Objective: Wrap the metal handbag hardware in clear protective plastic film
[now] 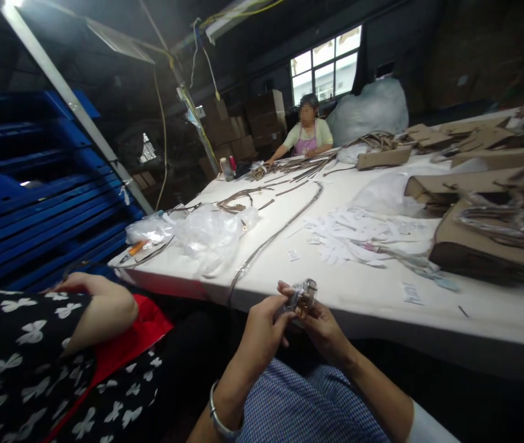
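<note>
Just off the table's front edge, my left hand [266,326] and my right hand [324,329] meet over a small gold metal piece [307,295] with clear plastic around it. My left fingers close on its left side; my right fingers pinch it from below. To the left, a long brown strap [285,226], partly wrapped in clear plastic, lies across the white table [271,280] and hangs over the front edge. Small white labels [293,255] lie beyond my hands.
Crumpled clear bags [209,231] and an orange-handled tool [137,248] lie left. Brown bags [488,243] and white tags [358,231] are right. A person in patterned clothes [26,351] sits close left; another person [307,132] works at the far side.
</note>
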`<state>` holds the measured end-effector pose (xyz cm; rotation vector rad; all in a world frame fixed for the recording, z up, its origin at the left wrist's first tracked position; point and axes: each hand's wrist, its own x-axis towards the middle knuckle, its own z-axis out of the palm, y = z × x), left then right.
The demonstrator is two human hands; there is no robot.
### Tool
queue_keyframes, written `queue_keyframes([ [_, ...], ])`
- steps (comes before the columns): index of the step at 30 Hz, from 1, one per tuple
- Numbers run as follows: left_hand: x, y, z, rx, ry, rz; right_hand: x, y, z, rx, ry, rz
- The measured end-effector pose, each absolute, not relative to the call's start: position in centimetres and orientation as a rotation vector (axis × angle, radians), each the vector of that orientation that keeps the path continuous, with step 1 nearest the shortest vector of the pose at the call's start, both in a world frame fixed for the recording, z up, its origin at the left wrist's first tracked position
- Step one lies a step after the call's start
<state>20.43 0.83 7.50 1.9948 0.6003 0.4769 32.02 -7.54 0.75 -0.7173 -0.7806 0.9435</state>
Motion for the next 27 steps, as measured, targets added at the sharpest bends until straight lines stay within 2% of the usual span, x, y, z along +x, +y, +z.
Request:
queue_keyframes([
  [7, 24.0, 2.2, 8.8, 1.977, 0.543, 0.322, 34.1, -6.5, 1.3, -0.684, -0.717, 0.825],
  [22, 27.0, 5.9, 3.6, 1.816, 0.506, 0.348, 36.6, -3.8, -1.4, -0.755, -0.648, 0.859],
  [27, 27.2, 6.2, 3.7, 1.749, 0.5, 0.34, 37.6, -4.0, -0.7, -0.805, -0.747, 0.943],
])
